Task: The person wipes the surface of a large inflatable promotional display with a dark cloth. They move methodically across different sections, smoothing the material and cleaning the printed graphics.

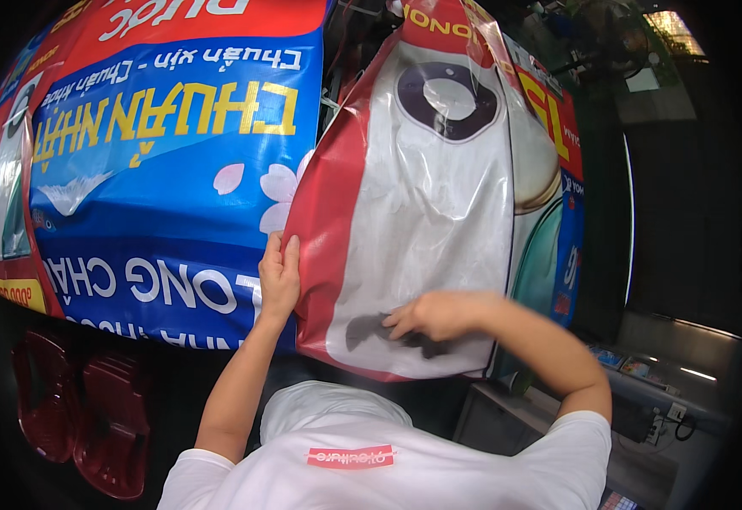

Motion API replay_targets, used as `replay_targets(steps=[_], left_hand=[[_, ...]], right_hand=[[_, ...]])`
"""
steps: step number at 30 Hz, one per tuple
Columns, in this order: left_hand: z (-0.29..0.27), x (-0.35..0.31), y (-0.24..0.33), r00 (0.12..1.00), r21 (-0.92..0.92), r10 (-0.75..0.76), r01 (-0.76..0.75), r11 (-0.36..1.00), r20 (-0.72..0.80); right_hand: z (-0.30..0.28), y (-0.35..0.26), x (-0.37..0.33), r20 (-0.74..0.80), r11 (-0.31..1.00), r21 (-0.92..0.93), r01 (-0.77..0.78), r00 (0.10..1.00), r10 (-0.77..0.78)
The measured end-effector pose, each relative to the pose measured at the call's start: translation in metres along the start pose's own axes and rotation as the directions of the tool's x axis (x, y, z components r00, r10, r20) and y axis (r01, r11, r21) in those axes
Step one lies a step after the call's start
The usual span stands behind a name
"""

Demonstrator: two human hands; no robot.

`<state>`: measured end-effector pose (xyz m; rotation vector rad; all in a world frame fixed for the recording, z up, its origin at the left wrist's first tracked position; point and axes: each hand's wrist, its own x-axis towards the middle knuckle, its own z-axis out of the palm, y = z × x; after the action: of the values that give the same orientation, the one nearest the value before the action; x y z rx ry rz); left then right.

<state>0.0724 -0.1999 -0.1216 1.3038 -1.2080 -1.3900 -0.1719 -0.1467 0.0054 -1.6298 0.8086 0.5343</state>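
While the left hand rests at the red left edge of the glossy white-and-red sheet, the right hand is down by that sheet's near edge, over toward the near right corner, and there's the action! Left fingers are partly bent at the border; whether they pinch it or merely press, I cannot tell. Right fingers curl loosely inward, blurred, tips at a dark patch that could be shadow, smudge or something held; how firm that grip is, no telling from up here. And look at the layout: the sheet lies along the right edge of the blue printed sheet, soft wrinkles running across its white middle. Two dark red chairs sit past the blue sheet's near edge, toward its left corner. My call on the step: handling the sheet's near end, one side steadied, the other hand busy. What's called for next, I'd judge, is a calm left hand and light right fingertips, so the slack material doesn't bunch or slide.
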Motion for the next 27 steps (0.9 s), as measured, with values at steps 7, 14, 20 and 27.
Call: replay_targets(steps=[7,14,20,27], left_hand=[[-0.004,0.001,-0.006,1.0,-0.037,0.002,-0.002,0.999,0.002],[-0.002,0.001,-0.012,1.0,-0.071,-0.012,0.013,0.997,0.011],[-0.008,0.013,0.004,0.995,-0.018,-0.006,0.007,1.0,0.098],[0.002,0.038,0.026,0.987,0.16,0.075,-0.098,0.982,0.141]], right_hand=[[-0.199,0.118,-0.026,-0.893,0.887,-0.14,-0.44,0.444,0.08],[-0.007,0.076,0.003,-0.918,0.755,-0.325,-0.569,0.382,-0.108],[0.002,-0.015,-0.043,-0.018,0.91,0.061,-0.41,0.911,0.412],[-0.188,0.05,0.013,-0.935,0.988,0.054,-0.142,0.34,0.1]])
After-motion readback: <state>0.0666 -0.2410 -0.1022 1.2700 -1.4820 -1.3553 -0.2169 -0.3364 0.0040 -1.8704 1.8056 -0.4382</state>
